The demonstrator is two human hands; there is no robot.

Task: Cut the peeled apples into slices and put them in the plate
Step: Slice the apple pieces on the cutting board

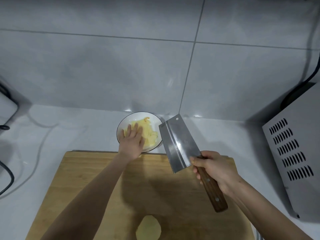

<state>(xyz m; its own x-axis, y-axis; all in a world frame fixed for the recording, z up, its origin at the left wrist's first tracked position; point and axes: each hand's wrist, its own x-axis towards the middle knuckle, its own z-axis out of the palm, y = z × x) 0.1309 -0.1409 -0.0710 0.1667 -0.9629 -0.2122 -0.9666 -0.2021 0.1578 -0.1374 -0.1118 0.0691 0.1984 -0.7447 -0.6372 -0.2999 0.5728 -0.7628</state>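
A white plate (125, 124) with a dark rim sits just beyond the far edge of the wooden cutting board (90, 179) and holds several pale yellow apple slices (151, 135). My left hand (133, 142) lies flat over the plate with straight fingers on the slices. My right hand (213, 168) grips the wooden handle of a steel cleaver (178, 142), whose blade is raised above the board's far right corner, next to the plate. A peeled apple piece (148, 228) lies on the board at the near edge.
White counter (60, 134) runs under the board, backed by a grey tiled wall. A grey vented appliance (294, 153) stands at the right. Cables (10, 177) and a white device (7, 104) lie at the left.
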